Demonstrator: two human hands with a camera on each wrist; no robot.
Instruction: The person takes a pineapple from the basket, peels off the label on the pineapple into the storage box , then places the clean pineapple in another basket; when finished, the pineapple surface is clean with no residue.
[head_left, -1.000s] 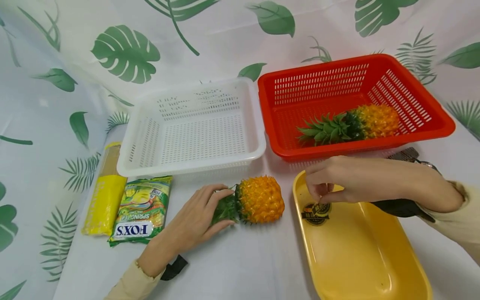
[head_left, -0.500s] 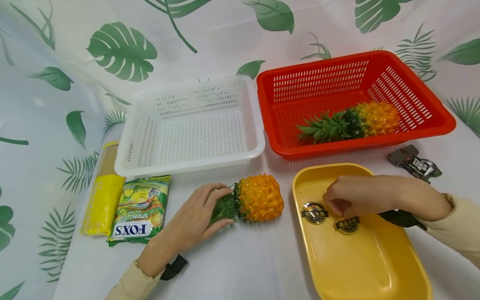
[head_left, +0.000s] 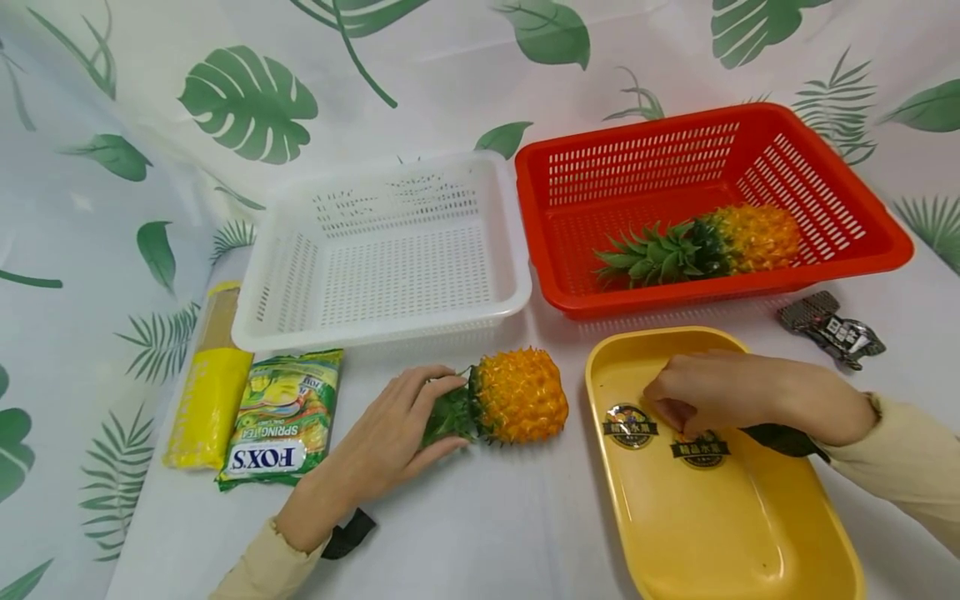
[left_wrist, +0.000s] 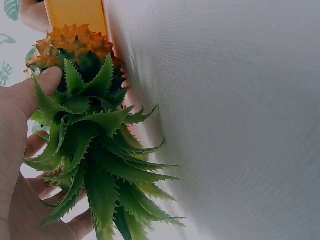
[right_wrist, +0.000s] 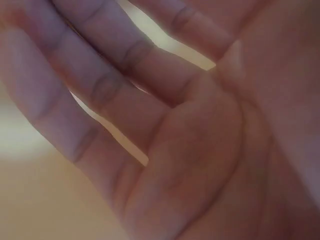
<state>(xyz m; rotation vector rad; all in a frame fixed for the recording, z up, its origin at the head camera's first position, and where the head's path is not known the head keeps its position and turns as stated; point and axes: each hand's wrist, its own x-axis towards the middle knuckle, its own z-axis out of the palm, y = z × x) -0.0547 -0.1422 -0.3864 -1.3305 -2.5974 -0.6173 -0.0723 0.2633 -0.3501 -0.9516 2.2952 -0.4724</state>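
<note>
My left hand (head_left: 395, 433) holds a toy-like pineapple (head_left: 522, 396) by its green crown, and the fruit lies on its side on the table. In the left wrist view the thumb rests near the crown's base (left_wrist: 75, 115), with the other fingers behind the leaves. My right hand (head_left: 708, 392) reaches into a yellow tray (head_left: 697, 525), its curled fingertips at the upper edge of a black-and-gold label (head_left: 701, 450). A similar label (head_left: 628, 427) lies left of it in the tray. The right wrist view shows mostly blurred palm and fingers; the fingertips' contact is hidden.
Behind stand a white basket (head_left: 382, 333) and a red basket (head_left: 720, 292) with another pineapple (head_left: 750, 239) in it. Dark labels (head_left: 834, 331) lie right of the tray. A FOX'S candy bag (head_left: 282, 417) and a yellow packet (head_left: 210, 400) lie at left.
My right hand has moved from the tray's upper left rim to the right and down into the tray. Two labels now show there instead of one. The left hand stays put.
</note>
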